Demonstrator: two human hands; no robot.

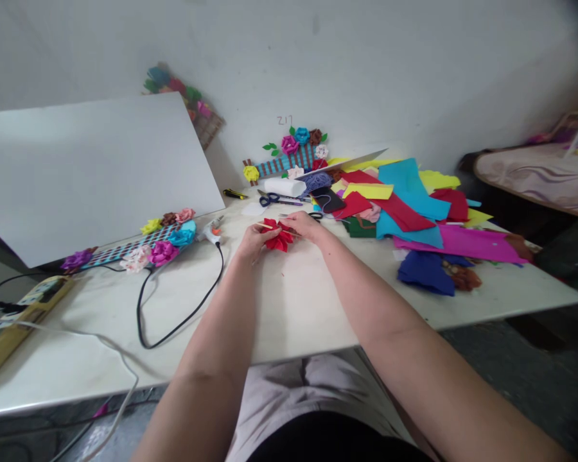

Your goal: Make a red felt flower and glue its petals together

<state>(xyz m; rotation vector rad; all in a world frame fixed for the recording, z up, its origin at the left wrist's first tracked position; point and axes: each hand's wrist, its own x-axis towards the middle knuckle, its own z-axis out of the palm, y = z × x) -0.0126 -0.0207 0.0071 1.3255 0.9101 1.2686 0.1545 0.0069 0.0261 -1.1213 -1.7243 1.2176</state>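
A red paper flower (279,239) with pointed petals is between my hands, just above the white table. My left hand (253,240) closes its fingers on the flower's left side, where a thin pale stick (264,225) shows. From the right, my right hand (302,224) pinches at the flower's upper edge; a thin stick also shows below these fingers. Whether it is the same stick I cannot tell. Behind my hands lie blue-handled scissors (270,199) and a white roll (285,187). Dark-handled scissors (315,216) are partly hidden by my right hand.
A glue gun (212,230) with a looping black cord lies left of my hands. Decorated woven panels with paper flowers (162,253) stand at left and back. Coloured crepe paper (409,199) is heaped at right. A power strip (29,314) sits at the left edge.
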